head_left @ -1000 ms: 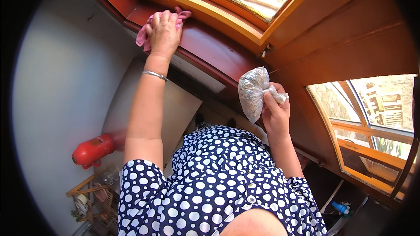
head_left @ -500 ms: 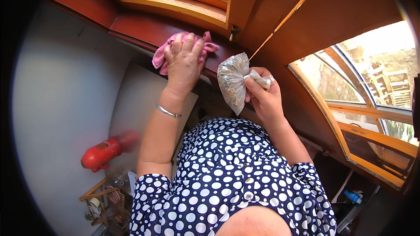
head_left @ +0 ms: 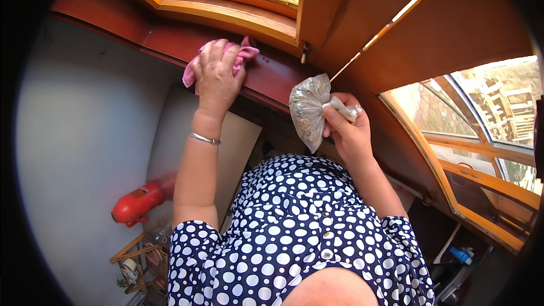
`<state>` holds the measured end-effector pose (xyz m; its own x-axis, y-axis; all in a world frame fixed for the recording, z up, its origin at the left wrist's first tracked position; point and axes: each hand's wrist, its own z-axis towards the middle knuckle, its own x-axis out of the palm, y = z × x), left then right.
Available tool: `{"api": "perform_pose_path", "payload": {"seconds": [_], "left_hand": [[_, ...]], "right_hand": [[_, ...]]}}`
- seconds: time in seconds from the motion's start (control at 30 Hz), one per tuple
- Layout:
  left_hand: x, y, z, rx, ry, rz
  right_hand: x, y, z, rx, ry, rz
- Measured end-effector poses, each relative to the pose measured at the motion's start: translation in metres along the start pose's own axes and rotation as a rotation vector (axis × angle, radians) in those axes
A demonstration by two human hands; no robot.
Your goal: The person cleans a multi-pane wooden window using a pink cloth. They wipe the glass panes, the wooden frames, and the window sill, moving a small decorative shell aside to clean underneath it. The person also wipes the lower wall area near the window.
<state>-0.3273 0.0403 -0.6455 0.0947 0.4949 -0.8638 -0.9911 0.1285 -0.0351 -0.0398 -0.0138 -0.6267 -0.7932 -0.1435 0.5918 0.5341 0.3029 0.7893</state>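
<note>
My left hand (head_left: 217, 82) presses a pink cloth (head_left: 247, 52) onto the dark red window sill (head_left: 271, 76), its fingers bent over the bunched fabric. Part of the cloth is hidden under the palm. To the right, my right hand (head_left: 351, 133) grips the gathered neck of a knotted clear plastic bag (head_left: 309, 110). The bag is full of something brownish and loose that I cannot make out. It is held up in front of my chest, close to the sill's edge and apart from the cloth.
An orange-brown window frame (head_left: 226, 14) borders the sill at the back. To the right is a wooden panel (head_left: 447, 34) beside another framed window (head_left: 442, 178). A red cylinder (head_left: 136, 204) and a wooden rack (head_left: 133, 263) stand at lower left. A blue object (head_left: 460, 255) is at lower right.
My left hand has slid the pink cloth leftward along the sill. The right hand still grips the bag at about the same place, and the view has shifted slightly.
</note>
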Motion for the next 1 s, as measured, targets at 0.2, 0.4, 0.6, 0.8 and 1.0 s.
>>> {"api": "perform_pose_path", "payload": {"seconds": [0.2, 0.4, 0.6, 0.8, 1.0], "left_hand": [[0.025, 0.081, 0.028, -0.101, -0.047, 0.088], [0.041, 0.153, 0.042, -0.225, -0.029, 0.178], [0.058, 0.215, 0.058, -0.322, -0.002, 0.268], [0.065, 0.225, 0.068, -0.391, 0.034, 0.347], [0.051, 0.182, 0.055, -0.358, 0.051, 0.345]], "right_hand": [[0.004, -0.008, 0.0, -0.054, -0.047, -0.027], [0.009, -0.014, -0.004, -0.073, -0.129, -0.053], [0.008, -0.02, -0.008, -0.064, -0.172, -0.067], [0.01, -0.018, -0.013, -0.111, -0.186, -0.084], [0.01, 0.003, -0.024, -0.177, -0.174, -0.131]]}}
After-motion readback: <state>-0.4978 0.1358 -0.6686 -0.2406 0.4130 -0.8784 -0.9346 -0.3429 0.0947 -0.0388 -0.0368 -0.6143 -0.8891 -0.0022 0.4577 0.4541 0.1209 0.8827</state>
